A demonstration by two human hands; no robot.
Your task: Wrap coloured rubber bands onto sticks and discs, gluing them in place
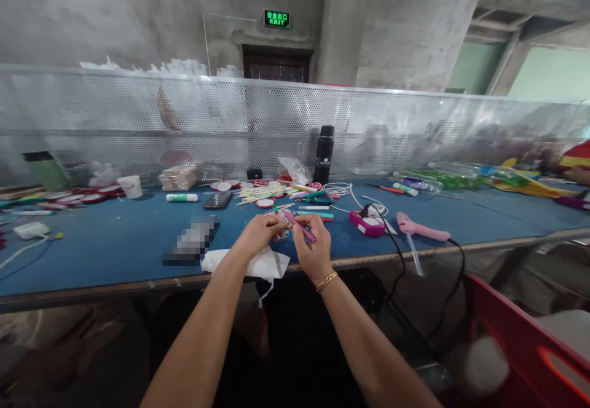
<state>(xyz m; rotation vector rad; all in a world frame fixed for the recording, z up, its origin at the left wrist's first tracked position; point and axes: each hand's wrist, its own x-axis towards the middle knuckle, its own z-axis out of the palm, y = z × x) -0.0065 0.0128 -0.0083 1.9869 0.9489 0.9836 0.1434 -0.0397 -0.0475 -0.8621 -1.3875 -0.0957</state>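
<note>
My left hand (pixel 259 233) and my right hand (pixel 312 249) meet over the near edge of the blue table (pixel 115 242). The right hand is closed round a pink pen (pixel 300 226), its tip slanting up to the left. My left hand pinches a small pink and blue craft piece (pixel 279 228) against the pen tip; the fingers hide most of it. A white cloth pouch (pixel 258 264) lies under my left wrist. A gold bracelet (pixel 326 281) circles my right wrist.
A pink glue gun (pixel 421 228) with a black cable lies to the right, beside a pink box (pixel 366 223). A black bottle (pixel 323 155), sticks, pens and round red-and-white pieces (pixel 265 202) crowd the middle. A phone (pixel 217 200), paper cup (pixel 131 185), perforated metal screen (pixel 184 125) and red crate (pixel 520 340) surround.
</note>
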